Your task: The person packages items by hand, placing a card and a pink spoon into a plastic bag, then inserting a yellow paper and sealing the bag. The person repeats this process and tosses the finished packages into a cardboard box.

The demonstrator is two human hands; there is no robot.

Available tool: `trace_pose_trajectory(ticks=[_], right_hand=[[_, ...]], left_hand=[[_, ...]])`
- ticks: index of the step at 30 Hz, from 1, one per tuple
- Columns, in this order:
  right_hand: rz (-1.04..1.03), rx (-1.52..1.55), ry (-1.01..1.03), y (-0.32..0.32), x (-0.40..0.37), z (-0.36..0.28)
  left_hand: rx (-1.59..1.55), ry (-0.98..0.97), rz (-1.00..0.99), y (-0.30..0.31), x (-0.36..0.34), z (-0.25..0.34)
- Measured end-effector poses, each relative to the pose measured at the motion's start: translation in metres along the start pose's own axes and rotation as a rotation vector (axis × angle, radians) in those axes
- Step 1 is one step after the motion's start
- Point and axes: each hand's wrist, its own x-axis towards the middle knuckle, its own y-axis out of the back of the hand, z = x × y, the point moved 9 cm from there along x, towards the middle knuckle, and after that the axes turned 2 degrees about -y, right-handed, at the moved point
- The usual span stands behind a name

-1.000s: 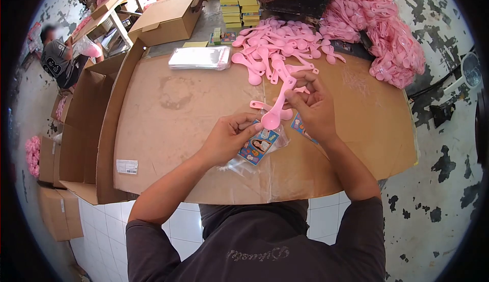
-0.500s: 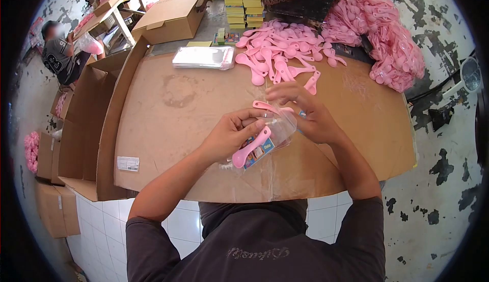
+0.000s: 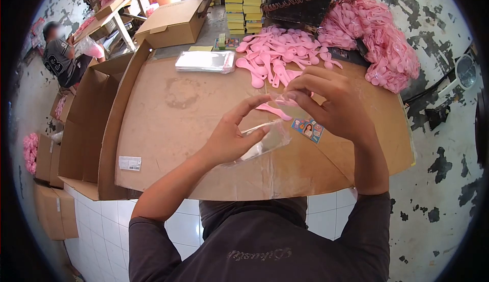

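Observation:
My right hand [image 3: 331, 104] has its fingertips pinched on a clear plastic bag [image 3: 290, 107], raised over the cardboard-covered table. My left hand [image 3: 232, 137] is open, thumb and index finger spread wide. Its index fingertip reaches the edge of the raised bag, while the thumb lies over more clear plastic bags [image 3: 277, 138] low on the table. Behind the raised bag lies a pink spoon [image 3: 273, 110], partly covered. A colourful printed card [image 3: 308, 129] lies just below my right hand. The other left fingers are mostly hidden.
A heap of pink spoons [image 3: 277, 53] lies beyond my hands. A stack of clear bags [image 3: 205, 61] sits left of it, with piled card bundles [image 3: 236, 9] behind. Bagged pink spoons [image 3: 389, 53] stand right. An open carton [image 3: 89, 124] borders the left edge; a person [image 3: 61, 55] sits beyond.
My right hand has come forward and now pinches a clear bag. My left thumb and index finger have spread apart. The spoon and card over the left hand's bag no longer show there.

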Motion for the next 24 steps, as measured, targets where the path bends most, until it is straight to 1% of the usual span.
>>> trace_pose_trajectory(ticks=[2, 3, 6, 8, 9, 11, 12, 14, 15, 18, 20, 23, 24], right_hand=[[0.058, 0.086, -0.054, 0.002, -0.003, 0.002], [0.047, 0.125, -0.074, -0.001, -0.003, 0.001], [0.024, 0.223, -0.118, -0.007, -0.004, 0.0], [0.008, 0.264, -0.129, -0.014, -0.006, 0.005], [0.105, 0.205, -0.092, -0.01, -0.007, 0.003], [0.297, 0.087, -0.015, -0.007, -0.009, -0.004], [0.296, 0.001, 0.043, -0.009, -0.01, -0.011], [0.293, -0.17, 0.159, -0.013, -0.013, -0.025], [0.276, -0.208, 0.179, -0.019, -0.014, -0.028], [0.23, -0.348, 0.241, -0.037, -0.015, -0.036], [0.202, -0.469, 0.292, -0.049, -0.017, -0.038], [0.179, -0.546, 0.34, -0.065, -0.02, -0.033], [0.195, -0.501, 0.271, -0.06, -0.017, -0.027]], left_hand=[[0.068, -0.058, 0.036, 0.001, 0.003, 0.009], [0.102, -0.085, 0.055, 0.002, 0.003, 0.013], [0.016, -0.127, 0.066, 0.001, 0.006, 0.023], [-0.128, 0.005, 0.064, 0.0, 0.004, 0.009], [-0.201, 0.072, 0.063, -0.001, 0.002, 0.002], [-0.254, 0.12, 0.071, -0.001, 0.002, 0.003], [-0.281, 0.145, 0.076, -0.001, 0.001, 0.004], [-0.188, 0.13, 0.075, 0.0, 0.0, 0.007], [-0.143, 0.123, 0.073, 0.0, 0.0, 0.008], [0.136, 0.064, 0.083, 0.001, -0.004, 0.01], [0.229, 0.025, 0.076, 0.0, -0.004, 0.015], [0.341, 0.0, 0.048, -0.005, -0.004, 0.016], [0.375, -0.002, 0.033, -0.007, -0.004, 0.016]])
